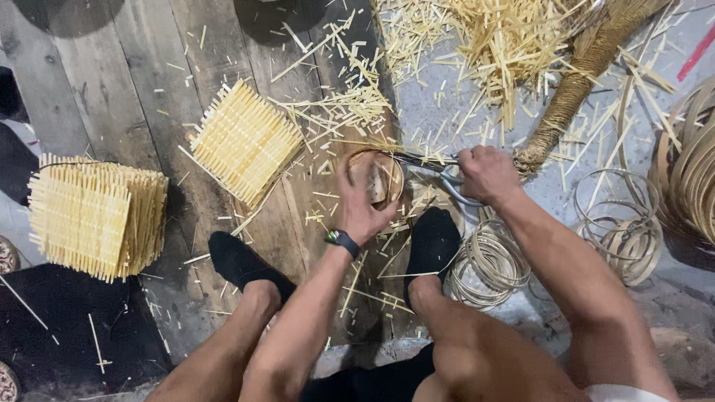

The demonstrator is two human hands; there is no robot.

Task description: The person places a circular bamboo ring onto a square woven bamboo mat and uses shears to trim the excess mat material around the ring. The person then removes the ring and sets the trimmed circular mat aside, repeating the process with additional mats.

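My left hand (360,202) grips a small round bamboo ring piece (386,177) just above the wooden planks, fingers curled over its near side. My right hand (485,173) is closed on the handles of a pair of metal scissors (428,161), whose blades reach left to the ring's upper rim. A dark watch sits on my left wrist. Both feet in black socks (433,240) rest on the floor below the hands.
A square panel of bamboo sticks (244,141) lies on the planks to the left, a thicker stack (97,216) farther left. Coiled bamboo rings (488,262) lie by my right foot, more hoops (622,223) at right. Loose cut slivers (491,37) and a bound bundle (573,89) lie beyond.
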